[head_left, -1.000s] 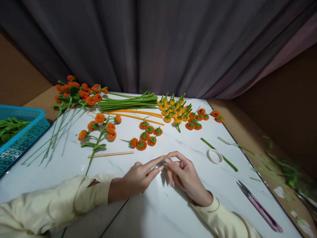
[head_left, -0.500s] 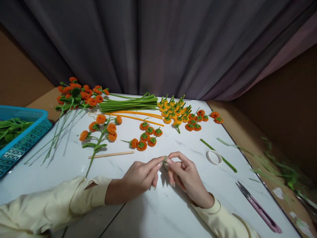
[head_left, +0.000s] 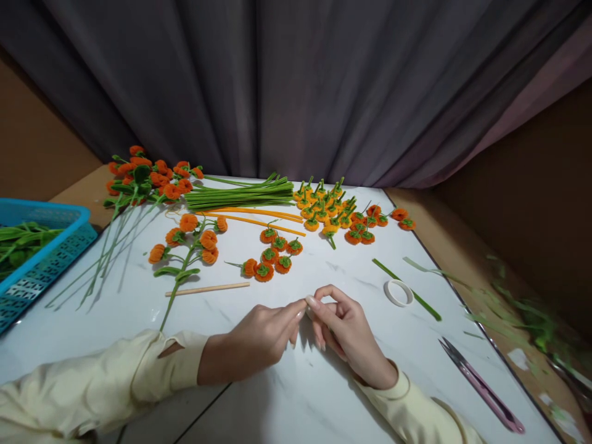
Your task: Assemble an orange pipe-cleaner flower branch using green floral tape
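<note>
My left hand and my right hand meet fingertip to fingertip above the front middle of the white table. Both pinch at one spot, and whatever lies between the fingertips is hidden. Beyond them several orange pumpkin-shaped pieces with green tops lie in a cluster. A green stem with orange pieces rests to the left, beside a thin wooden stick. Right of my hands are a white tape ring and a green strip.
Pink-handled snips lie at the right. Green stems, yellow pieces and an orange bunch line the back. A blue basket stands left; green scraps lie beyond the right edge.
My fingertips have shifted slightly and pressed closer together. The small greenish thing seen between them earlier is now covered.
</note>
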Demonstrator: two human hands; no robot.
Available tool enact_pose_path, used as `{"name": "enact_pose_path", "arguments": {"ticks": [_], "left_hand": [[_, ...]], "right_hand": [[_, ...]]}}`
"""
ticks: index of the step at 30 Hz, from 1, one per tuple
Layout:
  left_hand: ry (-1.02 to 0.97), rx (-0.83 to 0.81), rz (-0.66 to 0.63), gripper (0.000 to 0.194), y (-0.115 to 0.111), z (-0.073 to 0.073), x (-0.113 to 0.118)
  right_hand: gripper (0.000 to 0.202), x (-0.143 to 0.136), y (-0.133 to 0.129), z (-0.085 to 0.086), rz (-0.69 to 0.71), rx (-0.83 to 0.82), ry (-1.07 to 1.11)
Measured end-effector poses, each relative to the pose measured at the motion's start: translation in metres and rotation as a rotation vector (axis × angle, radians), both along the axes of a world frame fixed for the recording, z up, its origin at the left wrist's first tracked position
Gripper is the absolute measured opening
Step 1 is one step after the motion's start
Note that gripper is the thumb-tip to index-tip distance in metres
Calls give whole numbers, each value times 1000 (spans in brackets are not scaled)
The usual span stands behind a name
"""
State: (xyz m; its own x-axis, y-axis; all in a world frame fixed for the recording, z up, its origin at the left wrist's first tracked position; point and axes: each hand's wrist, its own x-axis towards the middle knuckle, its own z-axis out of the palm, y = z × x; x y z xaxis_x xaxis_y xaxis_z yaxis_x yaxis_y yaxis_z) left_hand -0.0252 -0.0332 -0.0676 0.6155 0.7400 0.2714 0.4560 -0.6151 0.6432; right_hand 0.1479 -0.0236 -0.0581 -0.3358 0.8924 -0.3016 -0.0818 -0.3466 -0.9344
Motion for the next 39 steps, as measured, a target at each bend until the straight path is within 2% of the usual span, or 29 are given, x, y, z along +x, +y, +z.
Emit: {"name": "enact_pose_path", "arguments": {"ticks": [9, 11, 16, 19, 22, 27, 34, 39], "left_hand": [[60, 184, 70, 33, 1, -3, -2], [130, 301, 75, 33, 1, -5, -2], [245, 715, 86, 28, 3, -6, -2], [300, 829, 93, 23, 2, -5, -3], [340, 852, 75, 20, 2, -6, -4], [222, 703, 85, 26, 2, -10, -3], [-40, 105, 173, 29, 1, 3, 2], [-150, -94, 218, 24, 2, 10, 4]], "right_hand": [[30, 4, -1, 1, 45, 51, 45], [30, 5, -2, 1, 43, 51, 48], [32, 2, -2, 3, 13, 37, 39], [35, 0, 0, 4, 4, 31, 27], [36, -1, 1, 4, -3, 30, 16], [37, -1, 0, 3, -12, 33, 9], [37, -2, -1, 2, -17, 52, -9], [33, -5, -6, 1, -76, 123, -24]]}}
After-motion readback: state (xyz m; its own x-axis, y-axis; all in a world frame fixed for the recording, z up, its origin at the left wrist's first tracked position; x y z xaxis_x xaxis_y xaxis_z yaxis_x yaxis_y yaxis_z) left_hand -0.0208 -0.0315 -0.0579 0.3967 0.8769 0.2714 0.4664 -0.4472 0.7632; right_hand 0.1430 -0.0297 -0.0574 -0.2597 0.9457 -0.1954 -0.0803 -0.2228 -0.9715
